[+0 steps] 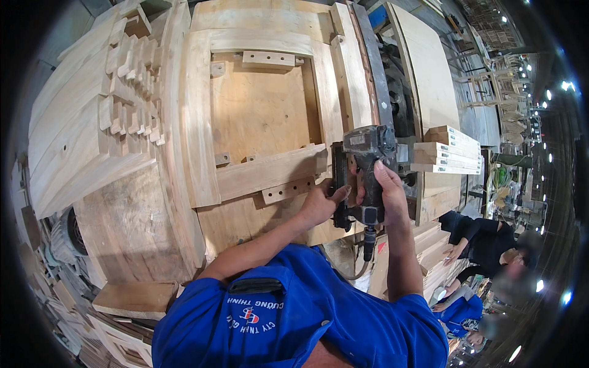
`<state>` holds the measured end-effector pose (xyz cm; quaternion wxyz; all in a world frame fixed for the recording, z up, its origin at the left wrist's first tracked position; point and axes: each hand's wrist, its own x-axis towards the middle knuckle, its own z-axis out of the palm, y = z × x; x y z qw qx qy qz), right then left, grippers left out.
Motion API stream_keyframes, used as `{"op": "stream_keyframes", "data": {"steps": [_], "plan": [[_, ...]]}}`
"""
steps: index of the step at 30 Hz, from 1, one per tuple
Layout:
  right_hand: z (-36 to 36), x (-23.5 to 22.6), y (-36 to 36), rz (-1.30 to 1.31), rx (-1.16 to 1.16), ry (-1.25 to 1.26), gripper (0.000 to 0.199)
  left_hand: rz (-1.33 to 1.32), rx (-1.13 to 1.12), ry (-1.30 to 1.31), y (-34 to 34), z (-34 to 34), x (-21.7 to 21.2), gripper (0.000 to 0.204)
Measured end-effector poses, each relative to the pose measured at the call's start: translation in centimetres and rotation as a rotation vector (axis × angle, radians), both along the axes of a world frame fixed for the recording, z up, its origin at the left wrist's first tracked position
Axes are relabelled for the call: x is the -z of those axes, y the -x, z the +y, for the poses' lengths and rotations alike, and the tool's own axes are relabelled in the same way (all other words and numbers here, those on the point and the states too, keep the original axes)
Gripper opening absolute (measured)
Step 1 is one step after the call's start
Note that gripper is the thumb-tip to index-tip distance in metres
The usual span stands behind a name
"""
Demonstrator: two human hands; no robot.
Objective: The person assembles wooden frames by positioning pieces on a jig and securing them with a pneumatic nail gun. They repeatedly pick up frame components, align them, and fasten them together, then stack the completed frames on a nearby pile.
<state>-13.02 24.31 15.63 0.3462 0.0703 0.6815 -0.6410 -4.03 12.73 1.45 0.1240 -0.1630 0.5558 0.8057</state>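
Observation:
My right hand (391, 189) is closed around the grip of a black pneumatic nail gun (368, 142), which stands over the near right corner of a pale wooden frame (264, 175). An air hose (358, 271) runs from the gun's lower end toward my body. With fingers bent, my left hand (320, 203) holds the gun's long magazine on its left side; its fingertips are partly hidden. The frame lies flat on a plywood board (261, 104). A drilled wooden block (287, 191) sits against its near rail, and another drilled block (268, 59) is inside the far rail.
Stacked cut wooden pieces (132, 86) lie on boards at the left. To the right are a dark metal rail (375, 61) and a pile of short wooden bars (451, 151) on a plywood sheet (423, 67). Two people (485, 245) are at the lower right.

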Motion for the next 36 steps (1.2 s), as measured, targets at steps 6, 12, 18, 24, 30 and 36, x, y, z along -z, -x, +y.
{"op": "stream_keyframes", "data": {"steps": [6, 12, 18, 24, 30, 36], "plan": [[-3.6, -1.4, 6.8, 0.059, -0.021, 0.013, 0.048, 0.020, -0.061, 0.228, 6.7, -3.0, -0.5, 0.053], [-10.6, 1.1, 18.5, 0.009, -0.027, 0.121, 0.043, 0.147, -0.387, 0.309, 17.1, -8.2, 0.6, 0.049], [-14.6, 2.4, 22.3, -0.039, -0.008, 0.152, 0.045, 0.107, -0.435, 0.277, 20.6, -11.2, 1.3, 0.038], [-15.8, 2.0, 22.4, 0.002, -0.027, 0.067, 0.048, 0.026, -0.374, 0.181, 20.8, -11.9, 0.7, 0.034], [-18.8, 1.3, 21.6, 0.056, -0.127, 0.037, 0.047, 0.125, -0.504, 0.090, 20.3, -13.2, 1.7, 0.043], [-25.3, 2.5, 20.4, -0.026, -0.345, 0.151, 0.055, 0.067, -0.800, 0.259, 16.2, -19.3, 0.5, 0.039]]}}
